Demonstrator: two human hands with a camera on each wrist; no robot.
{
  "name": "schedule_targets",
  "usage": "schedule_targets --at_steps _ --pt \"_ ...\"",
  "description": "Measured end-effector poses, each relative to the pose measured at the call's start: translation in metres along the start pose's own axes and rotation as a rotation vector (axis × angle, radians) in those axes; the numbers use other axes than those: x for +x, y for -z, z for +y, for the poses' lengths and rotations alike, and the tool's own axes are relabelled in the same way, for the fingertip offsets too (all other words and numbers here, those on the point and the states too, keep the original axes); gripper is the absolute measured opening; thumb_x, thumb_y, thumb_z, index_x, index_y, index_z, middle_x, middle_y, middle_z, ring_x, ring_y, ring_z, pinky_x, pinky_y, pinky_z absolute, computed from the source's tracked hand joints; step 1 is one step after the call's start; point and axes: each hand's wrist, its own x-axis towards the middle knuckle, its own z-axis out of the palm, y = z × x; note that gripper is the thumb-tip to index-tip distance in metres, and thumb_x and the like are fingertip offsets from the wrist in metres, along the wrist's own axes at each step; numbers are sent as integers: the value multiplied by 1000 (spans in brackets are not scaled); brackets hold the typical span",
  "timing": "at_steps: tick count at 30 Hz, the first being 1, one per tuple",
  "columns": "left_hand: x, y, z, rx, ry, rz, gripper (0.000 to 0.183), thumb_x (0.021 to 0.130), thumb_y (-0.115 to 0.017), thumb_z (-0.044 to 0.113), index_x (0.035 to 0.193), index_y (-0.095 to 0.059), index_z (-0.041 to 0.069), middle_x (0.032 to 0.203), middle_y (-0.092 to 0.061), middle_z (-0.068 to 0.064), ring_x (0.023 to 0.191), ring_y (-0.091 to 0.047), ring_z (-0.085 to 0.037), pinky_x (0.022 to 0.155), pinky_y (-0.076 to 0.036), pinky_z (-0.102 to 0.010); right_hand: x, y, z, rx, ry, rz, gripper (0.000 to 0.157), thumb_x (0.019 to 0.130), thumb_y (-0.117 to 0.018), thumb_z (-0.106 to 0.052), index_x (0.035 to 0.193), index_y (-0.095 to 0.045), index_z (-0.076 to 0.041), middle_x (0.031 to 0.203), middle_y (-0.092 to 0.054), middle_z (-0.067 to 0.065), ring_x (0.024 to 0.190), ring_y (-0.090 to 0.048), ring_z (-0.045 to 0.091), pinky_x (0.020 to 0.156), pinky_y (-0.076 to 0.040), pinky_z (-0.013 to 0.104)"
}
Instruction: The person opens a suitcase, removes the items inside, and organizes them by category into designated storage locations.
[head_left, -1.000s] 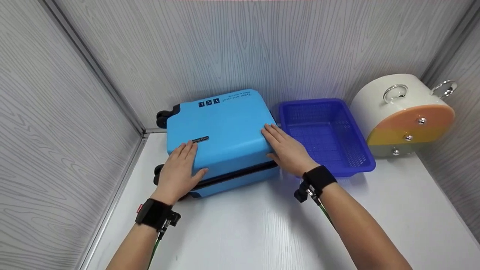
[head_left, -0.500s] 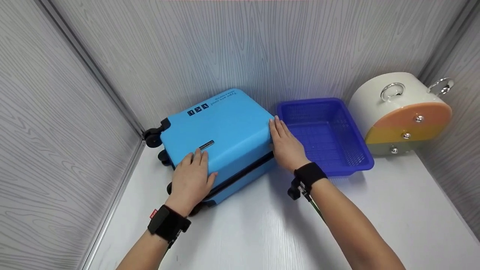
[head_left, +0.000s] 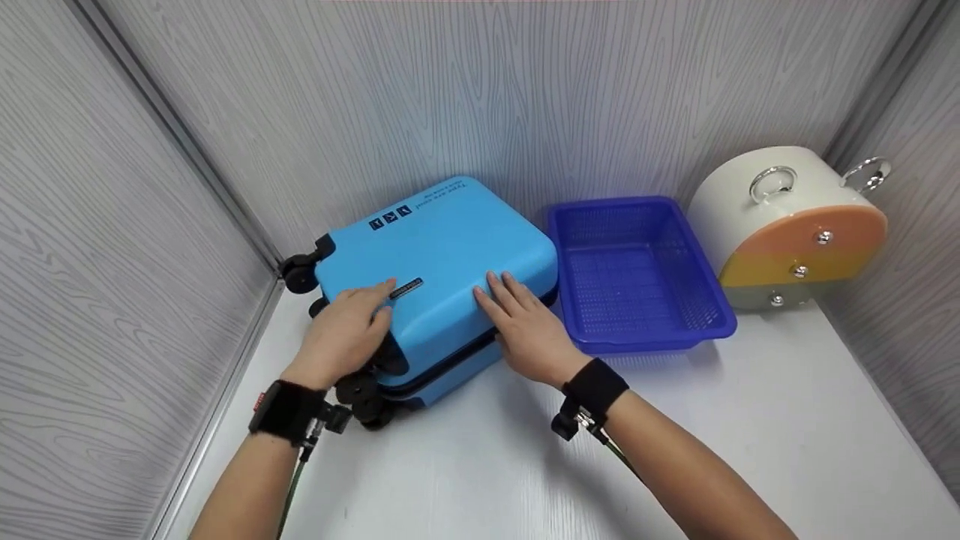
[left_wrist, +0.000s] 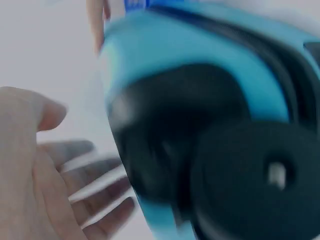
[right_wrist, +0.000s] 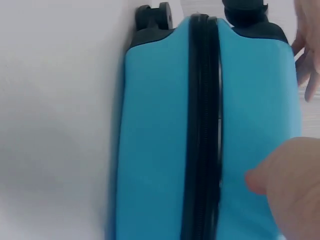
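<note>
A light blue suitcase (head_left: 442, 240) lies flat on the white table, angled, with its black wheels (head_left: 361, 394) on the left. My left hand (head_left: 341, 330) is over the near wheeled corner, its fingertips by the small dark name plate (head_left: 406, 288). The left wrist view shows its fingers spread along the suitcase's edge; whether they touch is unclear. My right hand (head_left: 532, 334) rests with straight fingers on the near top edge, right of the middle. In the right wrist view a black zipper (right_wrist: 202, 130) runs along the side, with the right thumb (right_wrist: 257, 181) by the blue shell.
A blue plastic basket (head_left: 724, 326) stands right of the suitcase, close to its corner. Farther right is a white rounded cabinet (head_left: 720, 202) with coloured drawers and ring handles. Grey wood-patterned walls (head_left: 510, 97) enclose the table (head_left: 465, 472) at the back and sides.
The suitcase has turned, its wheeled end swinging toward me. Since half a second ago, my right hand has shifted left from the right corner, and my left hand has moved left toward the wheels.
</note>
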Motion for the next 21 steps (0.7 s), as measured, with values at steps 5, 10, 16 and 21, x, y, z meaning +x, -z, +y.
schedule_targets --at_steps 5,10,16,21 --pt "14 17 -55 -71 23 -10 59 104 -30 3 162 -23 2 167 -17 -22 153 -11 -44 123 -10 -57 4 0 -5 11 -11 -41 68 105 -55 -10 163 -22 -8 168 -14 20 155 -9 35 124 -14 47" --pt "12 15 -95 64 30 -47 67 97 -31 -8 162 -17 -1 166 -7 -29 151 -5 -51 120 -11 -62 4 -5 -6 -10 6 -22 66 105 -53 -9 163 -21 -7 168 -14 20 155 -10 35 124 -14 46" --pt "6 3 -103 184 -27 19 68 100 -50 4 162 -22 2 166 -17 -26 150 -17 -50 120 -18 -60 3 -2 2 -65 3 -38 70 103 -52 -4 165 -18 -12 169 -13 15 156 -10 30 125 -14 48" --pt "0 2 -98 269 -108 78 68 100 -62 11 160 -31 3 163 -27 -25 147 -25 -49 118 -23 -62 2 1 16 -77 -11 -54 79 99 -52 5 165 -16 -16 170 -11 11 156 -9 28 125 -10 49"
